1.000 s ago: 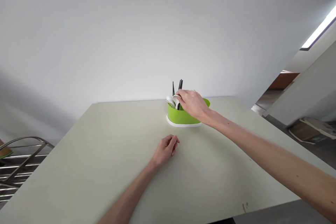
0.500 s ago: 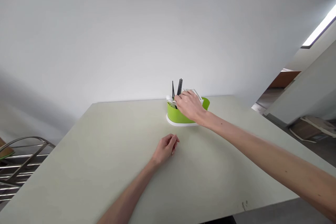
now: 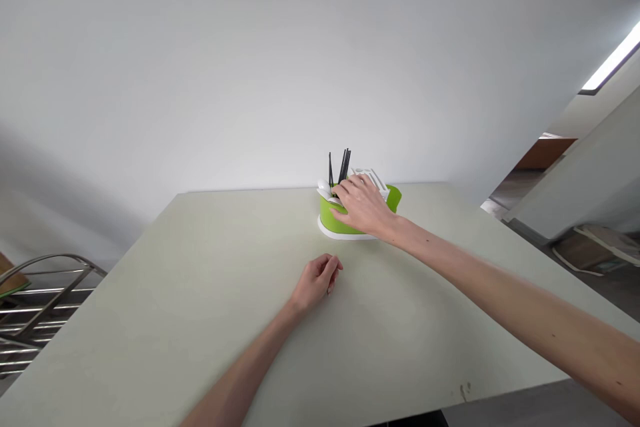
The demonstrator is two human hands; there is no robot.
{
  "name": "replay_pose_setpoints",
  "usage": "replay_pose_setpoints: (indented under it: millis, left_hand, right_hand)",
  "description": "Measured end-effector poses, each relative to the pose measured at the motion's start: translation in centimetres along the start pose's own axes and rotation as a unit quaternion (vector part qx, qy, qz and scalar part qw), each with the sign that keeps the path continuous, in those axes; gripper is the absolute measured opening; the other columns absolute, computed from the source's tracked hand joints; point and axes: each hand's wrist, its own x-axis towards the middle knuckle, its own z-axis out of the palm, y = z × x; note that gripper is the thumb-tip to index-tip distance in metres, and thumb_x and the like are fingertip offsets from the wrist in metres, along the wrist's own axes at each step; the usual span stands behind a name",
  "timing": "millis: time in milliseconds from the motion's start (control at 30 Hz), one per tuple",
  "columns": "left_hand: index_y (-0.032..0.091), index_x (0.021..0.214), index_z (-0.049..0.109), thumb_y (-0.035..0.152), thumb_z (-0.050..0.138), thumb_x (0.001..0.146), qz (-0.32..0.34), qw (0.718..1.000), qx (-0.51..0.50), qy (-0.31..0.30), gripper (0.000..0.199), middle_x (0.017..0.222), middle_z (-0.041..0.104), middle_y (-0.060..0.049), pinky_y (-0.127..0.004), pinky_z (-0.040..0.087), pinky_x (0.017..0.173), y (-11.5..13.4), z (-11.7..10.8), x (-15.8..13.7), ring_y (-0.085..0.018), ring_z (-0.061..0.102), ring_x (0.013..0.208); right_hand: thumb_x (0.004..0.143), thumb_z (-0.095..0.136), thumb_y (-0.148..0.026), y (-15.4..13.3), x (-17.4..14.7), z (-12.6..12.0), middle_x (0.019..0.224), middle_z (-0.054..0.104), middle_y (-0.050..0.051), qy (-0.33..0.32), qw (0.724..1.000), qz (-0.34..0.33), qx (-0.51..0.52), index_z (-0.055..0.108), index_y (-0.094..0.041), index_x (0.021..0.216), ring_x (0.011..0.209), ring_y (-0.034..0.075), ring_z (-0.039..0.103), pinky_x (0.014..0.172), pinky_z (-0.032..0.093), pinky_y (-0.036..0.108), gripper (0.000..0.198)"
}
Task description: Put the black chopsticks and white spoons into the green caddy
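A green cutlery holder [image 3: 330, 217] with a white base stands on the pale table near the wall. Black chopsticks [image 3: 345, 165] rise from it, and white spoons [image 3: 324, 188] lean over its left rim. White slotted inserts [image 3: 371, 177] fill its right part. My right hand [image 3: 365, 203] reaches over the holder's front, its thumb apart from the fingers and nothing visible between them. It hides part of the holder and the spoons' lower ends. Nearer to me, my left hand [image 3: 317, 281] rests on the tabletop with its fingers curled in, holding nothing that shows.
The pale table [image 3: 240, 247] meets a white wall [image 3: 250, 80] at its far edge. A metal rack [image 3: 40, 310] stands beyond the left edge. At the right, past the table, is a chair-like piece [image 3: 595, 250].
My right hand has opened, its thumb moving away from the fingers beside the spoons. A white spoon now lies lower in the holder. My left hand stays in place.
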Motion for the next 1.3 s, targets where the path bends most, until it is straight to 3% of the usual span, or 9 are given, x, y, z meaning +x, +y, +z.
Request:
replay_pose_setpoints:
  millis: [267,433,633,767,900,1033,1167,1300]
  left_hand:
    - [0.019,0.086,0.06,0.065,0.049,0.098,-0.003,1.0,0.004,0.002,0.048,0.066,0.047,0.006,-0.025,0.042,0.053,0.6,0.0,-0.1,-0.01,0.043,0.053]
    - [0.019,0.087,0.06,0.067,0.049,0.097,0.001,1.0,0.006,0.0,0.05,0.068,0.047,0.005,-0.025,0.042,0.053,0.4,0.0,0.1,-0.009,0.044,0.053]
    - [0.019,0.088,0.06,0.07,0.052,0.095,-0.002,1.0,0.004,0.004,0.052,0.067,0.046,0.006,-0.025,0.044,0.052,0.3,-0.1,0.3,-0.01,0.043,0.052]
    - [0.02,0.087,0.06,0.068,0.052,0.096,-0.007,1.0,0.009,0.005,0.05,0.066,0.046,0.006,-0.025,0.043,0.052,0.4,-0.1,0.4,-0.009,0.043,0.052]
    - [0.019,0.088,0.06,0.068,0.053,0.095,-0.011,1.0,0.014,0.01,0.05,0.067,0.047,0.006,-0.024,0.043,0.052,0.7,-0.2,0.5,-0.009,0.043,0.052]
    - [0.019,0.089,0.06,0.068,0.054,0.096,-0.02,1.0,0.014,0.013,0.051,0.068,0.046,0.006,-0.024,0.043,0.053,0.9,-0.5,0.3,-0.009,0.043,0.053]
    - [0.019,0.088,0.059,0.068,0.054,0.096,-0.02,1.0,0.012,0.017,0.05,0.066,0.045,0.006,-0.025,0.042,0.053,0.6,-1.6,0.0,-0.009,0.042,0.052]
    - [0.02,0.087,0.059,0.069,0.053,0.096,-0.024,1.0,0.016,0.012,0.051,0.064,0.046,0.006,-0.025,0.041,0.053,-0.8,-4.3,-0.8,-0.01,0.042,0.052]
  right_hand:
    - [0.102,0.056,-0.03,-0.4,-0.9,0.6,0.124,0.076,0.017,-0.02,0.998,-0.032,0.05,0.059,-0.007,0.142,0.136,0.033,0.056,0.124,0.029,0.052,0.046]
    - [0.106,0.045,-0.027,-0.1,-3.5,0.5,0.159,0.053,0.018,0.036,0.997,-0.023,0.065,0.04,-0.008,0.16,0.154,0.033,0.039,0.131,0.021,0.057,0.058]
    - [0.107,0.041,-0.031,2.7,-8.5,1.2,0.172,0.031,0.019,0.125,0.981,0.109,0.099,0.013,-0.016,0.171,0.159,0.032,0.03,0.128,0.032,0.054,0.072]
    - [0.106,0.042,-0.037,4.4,-12.7,4.4,0.169,0.034,0.023,0.094,0.972,0.2,0.08,0.001,-0.013,0.171,0.156,0.036,0.034,0.124,0.036,0.056,0.081]
    - [0.108,0.037,-0.036,4.9,-15.2,7.9,0.167,0.04,0.021,0.016,0.985,0.166,0.04,0.02,-0.015,0.169,0.159,0.037,0.028,0.125,0.032,0.058,0.067]
    - [0.109,0.033,-0.031,4.9,-15.6,9.2,0.164,0.046,0.018,-0.008,0.988,0.156,0.009,0.039,-0.022,0.163,0.151,0.037,0.042,0.122,0.031,0.063,0.055]
    - [0.109,0.036,-0.031,5.5,-15.5,9.8,0.163,0.049,0.015,-0.009,0.986,0.166,-0.01,0.044,-0.022,0.161,0.142,0.037,0.05,0.12,0.031,0.064,0.054]
    - [0.107,0.036,-0.031,6.1,-15.7,11.5,0.168,0.043,0.012,-0.037,0.98,0.195,-0.018,0.041,-0.023,0.163,0.139,0.037,0.051,0.12,0.03,0.064,0.057]
